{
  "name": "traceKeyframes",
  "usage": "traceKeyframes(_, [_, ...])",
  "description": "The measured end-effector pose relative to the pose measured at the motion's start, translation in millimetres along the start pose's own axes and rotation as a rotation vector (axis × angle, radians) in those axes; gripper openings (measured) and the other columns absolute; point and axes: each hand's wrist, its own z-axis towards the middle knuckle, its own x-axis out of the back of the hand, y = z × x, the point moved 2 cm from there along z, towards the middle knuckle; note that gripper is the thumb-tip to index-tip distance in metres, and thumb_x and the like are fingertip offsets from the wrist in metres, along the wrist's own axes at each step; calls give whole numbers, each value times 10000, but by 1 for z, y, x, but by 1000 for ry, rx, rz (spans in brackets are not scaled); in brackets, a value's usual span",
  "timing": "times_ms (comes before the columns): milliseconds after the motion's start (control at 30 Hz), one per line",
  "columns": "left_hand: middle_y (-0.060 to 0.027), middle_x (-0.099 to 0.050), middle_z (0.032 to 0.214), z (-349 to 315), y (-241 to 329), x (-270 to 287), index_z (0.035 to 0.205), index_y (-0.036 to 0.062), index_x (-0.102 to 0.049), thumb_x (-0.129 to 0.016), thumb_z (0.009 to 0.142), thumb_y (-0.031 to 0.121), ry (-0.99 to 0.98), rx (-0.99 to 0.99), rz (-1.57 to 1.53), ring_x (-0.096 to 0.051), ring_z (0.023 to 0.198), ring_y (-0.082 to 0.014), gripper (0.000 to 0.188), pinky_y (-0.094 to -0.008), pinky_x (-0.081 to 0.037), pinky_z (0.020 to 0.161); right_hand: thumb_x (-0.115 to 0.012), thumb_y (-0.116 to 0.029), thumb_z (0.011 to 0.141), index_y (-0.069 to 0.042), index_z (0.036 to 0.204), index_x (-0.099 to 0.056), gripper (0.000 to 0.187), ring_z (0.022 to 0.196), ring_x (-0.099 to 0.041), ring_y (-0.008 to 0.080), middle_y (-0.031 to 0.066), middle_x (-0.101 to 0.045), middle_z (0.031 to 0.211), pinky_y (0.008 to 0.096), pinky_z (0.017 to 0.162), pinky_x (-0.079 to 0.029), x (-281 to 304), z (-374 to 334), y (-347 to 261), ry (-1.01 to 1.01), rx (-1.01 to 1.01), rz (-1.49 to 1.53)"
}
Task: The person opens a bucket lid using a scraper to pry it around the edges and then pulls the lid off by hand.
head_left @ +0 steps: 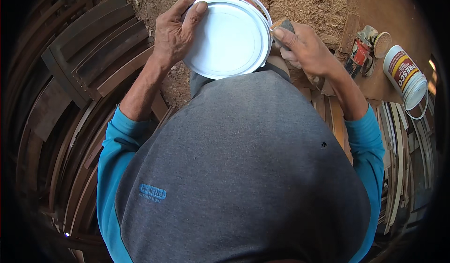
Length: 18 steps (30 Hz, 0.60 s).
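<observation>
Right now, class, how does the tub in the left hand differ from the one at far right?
The held tub is gripped by the left hand; the other tub is touched by neither hand. The held tub turns its plain round end to the camera; the other tub mostly shows its printed side. Both are white with a loop handle.
</observation>
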Motion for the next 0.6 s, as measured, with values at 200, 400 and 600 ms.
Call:
traceKeyframes(200, [-115,-739,915,0,-6,6,1250,104,-679,-571,998,497,30,-50,71,-739,792,-190,479,-336,-625,677,-501,-571,1017,-66,883,-553,525,483,-390,13,-61,-410,623,175,388,-326,-1,26,34,-270,-34,410])
traceKeyframes(400, [-154,-725,1073,-3,-4,0,1281,85,-655,-609,974,505,98,-49,102,-726,956,-242,522,-368,-619,815,-476,-496,1052,-53,993,-553,453,504,-396,21,-56,-426,638,180,419,-331,-10,7,29,-39,82,321])
traceKeyframes(600, [-252,-582,1310,-39,-21,0,1461,57,-445,-681,924,511,277,-140,56,-661,1128,-349,742,-456,-586,949,-506,-443,1051,-55,1018,-537,390,502,-407,20,-40,-475,638,189,435,-349,-12,-4,22,119,68,299])
